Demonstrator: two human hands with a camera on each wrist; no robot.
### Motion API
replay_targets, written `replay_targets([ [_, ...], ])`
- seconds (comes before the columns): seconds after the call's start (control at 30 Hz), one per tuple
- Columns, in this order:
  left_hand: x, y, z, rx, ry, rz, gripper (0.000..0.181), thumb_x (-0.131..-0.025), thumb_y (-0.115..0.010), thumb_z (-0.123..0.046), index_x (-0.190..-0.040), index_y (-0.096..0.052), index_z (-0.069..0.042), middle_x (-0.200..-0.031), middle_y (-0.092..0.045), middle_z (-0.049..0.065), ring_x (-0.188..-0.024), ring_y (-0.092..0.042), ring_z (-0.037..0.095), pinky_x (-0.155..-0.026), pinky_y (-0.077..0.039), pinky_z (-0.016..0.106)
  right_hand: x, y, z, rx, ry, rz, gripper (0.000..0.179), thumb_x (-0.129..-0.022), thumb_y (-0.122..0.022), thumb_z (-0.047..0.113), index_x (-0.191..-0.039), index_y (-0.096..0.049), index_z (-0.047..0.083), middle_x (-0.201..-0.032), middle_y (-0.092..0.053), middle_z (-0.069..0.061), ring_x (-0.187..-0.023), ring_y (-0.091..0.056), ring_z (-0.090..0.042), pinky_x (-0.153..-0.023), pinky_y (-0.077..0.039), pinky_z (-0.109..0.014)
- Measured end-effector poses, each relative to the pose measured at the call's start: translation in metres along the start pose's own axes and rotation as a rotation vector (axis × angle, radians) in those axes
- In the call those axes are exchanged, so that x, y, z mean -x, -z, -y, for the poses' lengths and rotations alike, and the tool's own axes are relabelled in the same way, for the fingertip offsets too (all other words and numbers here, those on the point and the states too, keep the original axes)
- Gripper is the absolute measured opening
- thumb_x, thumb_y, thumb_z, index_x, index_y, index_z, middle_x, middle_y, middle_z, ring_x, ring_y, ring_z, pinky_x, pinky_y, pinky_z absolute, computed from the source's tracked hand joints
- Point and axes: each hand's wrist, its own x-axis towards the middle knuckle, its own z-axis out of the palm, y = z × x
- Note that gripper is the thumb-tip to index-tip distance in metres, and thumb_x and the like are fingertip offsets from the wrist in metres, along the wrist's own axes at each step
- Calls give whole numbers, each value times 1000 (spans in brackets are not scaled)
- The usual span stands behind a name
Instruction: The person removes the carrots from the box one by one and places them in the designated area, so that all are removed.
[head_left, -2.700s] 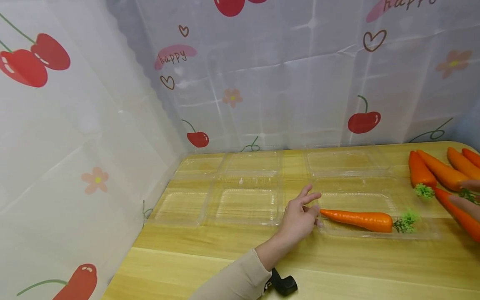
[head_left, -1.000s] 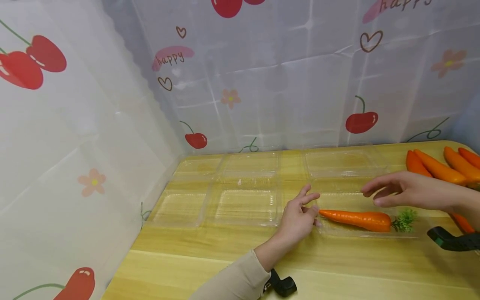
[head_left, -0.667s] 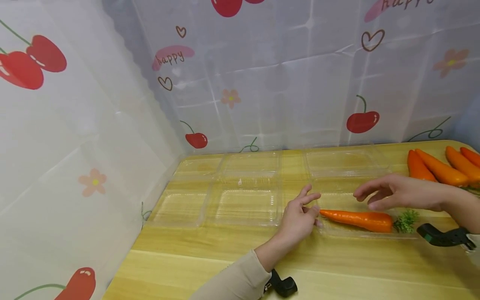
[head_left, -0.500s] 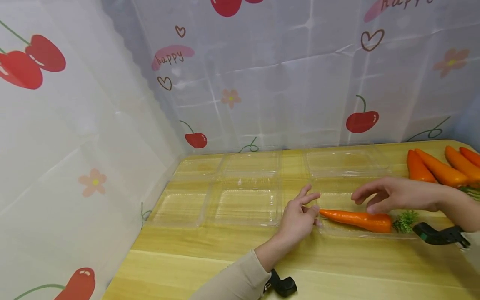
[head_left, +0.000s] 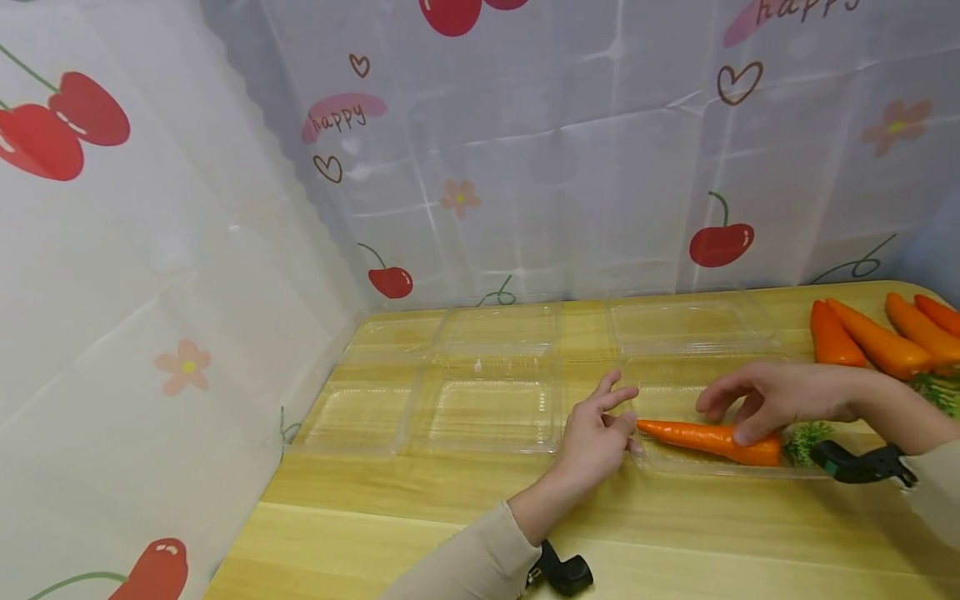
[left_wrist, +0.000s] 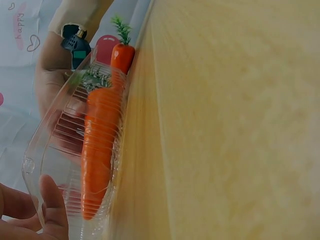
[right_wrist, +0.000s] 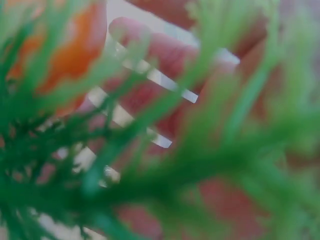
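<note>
An orange carrot (head_left: pixel 693 435) with a leafy green top lies along the front of a clear plastic box (head_left: pixel 705 472). My left hand (head_left: pixel 595 437) pinches the box's left rim; the left wrist view shows the thumb (left_wrist: pixel 53 200) on one side of the clear wall. Over the carrot's thick end is my right hand (head_left: pixel 795 396), thumb tip at the carrot and the other fingers loosely bent beyond it. Blurred green leaves (right_wrist: pixel 150 125) fill the right wrist view, partly hiding that hand's fingers.
Several more carrots (head_left: pixel 885 337) lie at the table's right end. Two clear boxes with raised lids stand to the left, one with its tray (head_left: pixel 491 408) near my left hand. The open box's lid (head_left: pixel 675 325) leans up at the back, before a cherry-printed curtain (head_left: pixel 562 183).
My right hand has come from the carrots at the right to above the carrot in the box, then lowered until its thumb overlaps it. The left hand has stayed at the rim.
</note>
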Motion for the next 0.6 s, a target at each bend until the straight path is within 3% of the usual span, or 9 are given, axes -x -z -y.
replay_targets([
  [0.43,-1,0,2,4,-1,-2,36,-101,-61,-1,-136,-68,-6,-161,-43,-14,-54,-57,8,-55,-49,14,-5,-1,3,14,-5,70,54,-88,-79,7,-137,-59,-3,-124,-64,-17,-101,-63,-21,-76,-62,-33],
  [0.6,-1,0,2,11,-3,2,36,-101,-61,-1,-136,-68,-6,-160,-43,-16,-54,-58,8,-56,-50,15,-7,-3,3,33,-15,59,54,-84,-79,3,-135,-61,0,-121,-65,-16,-99,-62,-22,-76,-61,-32],
])
